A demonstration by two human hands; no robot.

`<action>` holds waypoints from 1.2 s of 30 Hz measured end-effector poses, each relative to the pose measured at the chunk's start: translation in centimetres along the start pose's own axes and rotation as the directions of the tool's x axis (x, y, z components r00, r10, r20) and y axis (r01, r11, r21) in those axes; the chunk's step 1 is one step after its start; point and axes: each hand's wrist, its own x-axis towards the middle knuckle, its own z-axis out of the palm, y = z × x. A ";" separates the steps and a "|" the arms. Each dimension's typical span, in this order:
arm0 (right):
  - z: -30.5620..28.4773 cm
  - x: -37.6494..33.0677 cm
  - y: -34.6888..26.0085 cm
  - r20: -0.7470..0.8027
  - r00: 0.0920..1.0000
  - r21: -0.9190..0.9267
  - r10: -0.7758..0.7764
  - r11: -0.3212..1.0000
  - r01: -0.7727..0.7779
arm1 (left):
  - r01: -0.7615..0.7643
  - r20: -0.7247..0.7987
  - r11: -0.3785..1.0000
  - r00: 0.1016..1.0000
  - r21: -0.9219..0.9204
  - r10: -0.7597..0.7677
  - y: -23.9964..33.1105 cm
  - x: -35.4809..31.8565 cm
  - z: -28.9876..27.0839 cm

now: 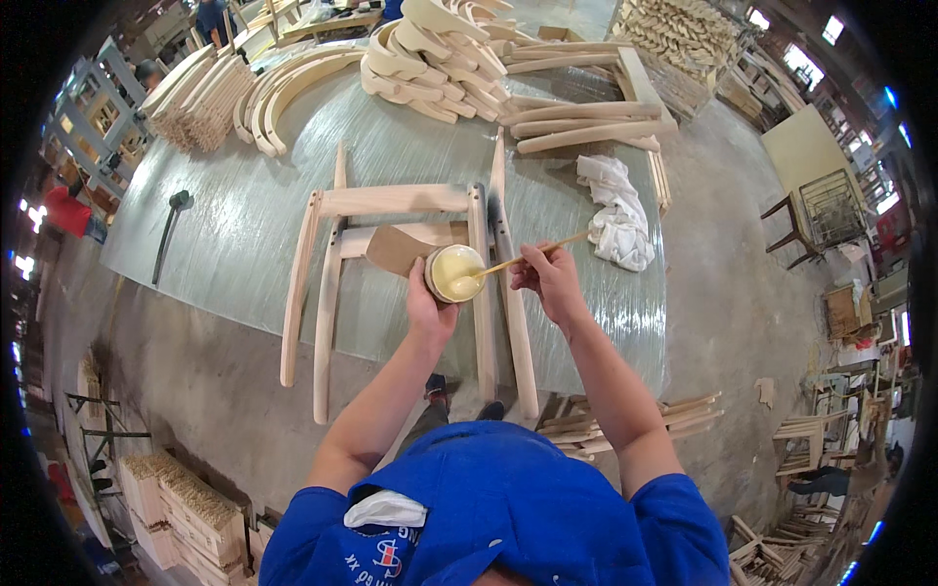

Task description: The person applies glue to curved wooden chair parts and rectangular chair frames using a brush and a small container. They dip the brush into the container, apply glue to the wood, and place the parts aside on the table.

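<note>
The left hand [431,311] is wrapped around the side of a small round cup [433,277] of pale yellow paste [455,266], and the right hand [549,283] pinches a thin wooden stick [504,265] whose end dips into it. The cup is in front of the person, over a pale wooden framework [391,200]. A brown sheet [396,250] shows just beside the cup (whether the left hand holds it too, I cannot tell). The framework's legs reach past the near edge of a large table [234,225]. Right of the framework is a crumpled white cloth [614,210]; well to the left, a dark mallet [169,232]; beyond, piled curved wooden pieces [430,63].
</note>
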 end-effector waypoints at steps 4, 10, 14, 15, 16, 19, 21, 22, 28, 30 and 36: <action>-0.5 1.5 -0.3 0.020 1.000 0.203 -0.012 0.979 0.008 | 0.023 0.019 1.000 1.000 -0.013 -0.023 0.9 2.5 0.4; 0.2 4.3 -0.1 -0.098 0.995 0.264 -0.019 0.964 0.044 | 0.035 0.092 0.999 0.995 0.030 -0.037 1.8 7.0 1.0; -0.9 6.9 1.9 -0.260 0.960 0.296 0.103 0.955 -0.023 | 0.100 0.082 0.995 0.992 -0.030 -0.097 1.4 9.7 2.2; -0.7 7.3 2.1 -0.282 0.950 0.309 0.136 0.950 -0.044 | 0.108 0.070 0.993 0.992 -0.045 -0.105 1.3 10.4 2.1; -0.5 7.8 2.3 -0.353 0.921 0.289 0.164 0.956 -0.059 | 0.117 0.073 0.992 0.991 -0.052 -0.113 1.2 11.1 2.0; -0.9 8.9 2.3 -0.355 0.915 0.330 0.190 0.942 -0.068 | 0.138 0.090 0.988 0.987 -0.073 -0.132 0.7 13.1 1.5; -1.4 9.6 2.1 -0.337 0.924 0.340 0.180 0.938 -0.059 | 0.146 0.107 0.985 0.985 -0.090 -0.136 0.3 14.2 1.5; -1.7 9.9 2.0 -0.329 0.928 0.345 0.175 0.937 -0.054 | 0.157 0.095 0.982 0.984 -0.101 -0.148 0.1 14.6 1.6; -2.0 11.2 1.2 -0.339 0.929 0.368 0.151 0.930 -0.017 | 0.175 0.040 0.982 0.984 -0.071 -0.173 0.0 15.7 2.8; -1.8 11.6 1.2 -0.338 0.931 0.361 0.141 0.933 -0.010 | 0.172 0.045 0.982 0.985 -0.082 -0.169 0.4 16.1 2.8; -2.5 12.7 1.6 -0.317 0.931 0.379 0.182 0.924 -0.052 | 0.197 0.050 0.978 0.980 -0.065 -0.194 0.3 16.4 3.1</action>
